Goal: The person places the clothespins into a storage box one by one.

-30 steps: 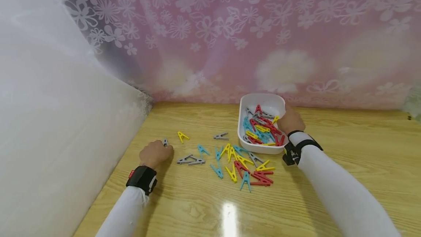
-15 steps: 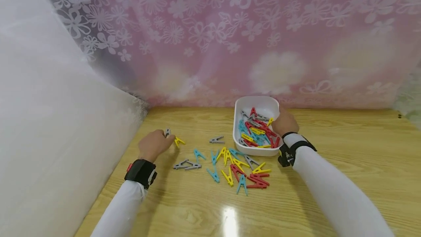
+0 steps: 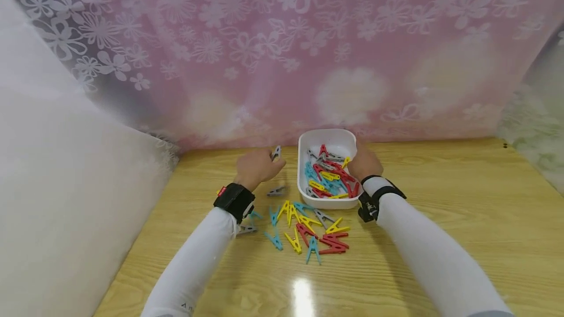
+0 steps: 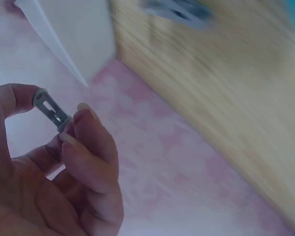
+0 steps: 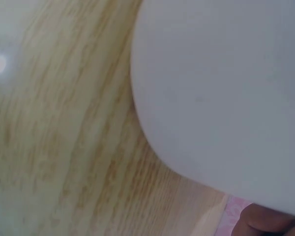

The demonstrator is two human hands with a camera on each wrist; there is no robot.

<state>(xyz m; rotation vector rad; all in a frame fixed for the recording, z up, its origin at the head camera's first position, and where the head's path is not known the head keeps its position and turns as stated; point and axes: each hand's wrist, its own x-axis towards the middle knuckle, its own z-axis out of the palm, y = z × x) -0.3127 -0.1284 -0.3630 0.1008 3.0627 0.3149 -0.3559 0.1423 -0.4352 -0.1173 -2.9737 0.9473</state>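
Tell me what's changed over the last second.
The left hand has moved right and forward, carrying the grey clothespin toward the left side of the white tub. That clothespin was already at its fingertips; no release shows. The right hand stays at the tub's right side, and the clothespins inside look unchanged.

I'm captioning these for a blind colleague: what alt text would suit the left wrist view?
The left hand pinches a gray clothespin at its fingertips. Beyond it are part of a white tub, a patterned pink cloth and a wooden table, where another gray clothespin appears blurred.
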